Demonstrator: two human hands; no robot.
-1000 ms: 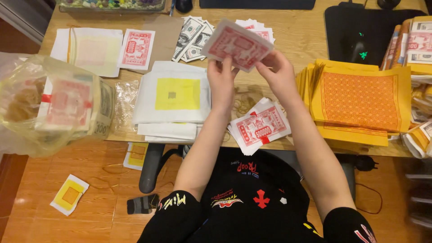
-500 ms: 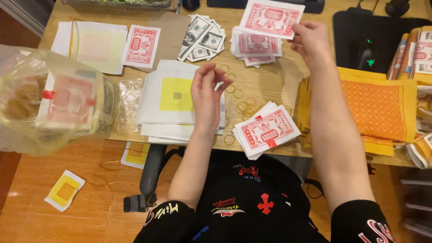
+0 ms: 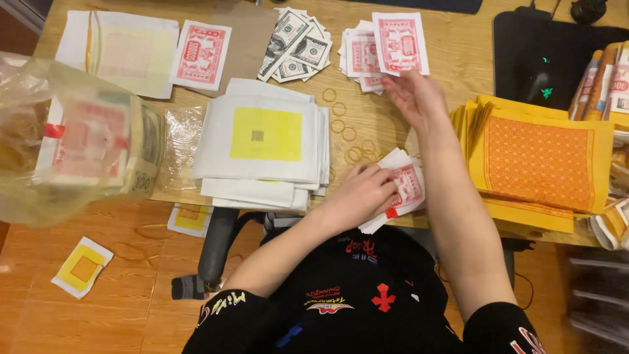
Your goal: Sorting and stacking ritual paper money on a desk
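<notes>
now the left hand (image 3: 362,190) lies flat on the small stack of red notes (image 3: 403,190) at the near edge of the bench (image 3: 367,124), fingers spread and pressing on it, not closed around it. the right hand (image 3: 416,98) is open, its fingertips touching the lower edge of a red note (image 3: 400,42) that lies on top of the far pile of red notes (image 3: 360,56). the two hands are well apart.

to do this step well, i think the left hand should hold the near stack firm, because it hangs a little over the bench edge and could slide off. the right hand should let the top note lie square on the far pile. the loose rubber bands (image 3: 347,131) lie between the two piles, so it is better to lift the fingers over them and not drag. the white and yellow paper stack (image 3: 262,141) is just beside the left hand.
</notes>
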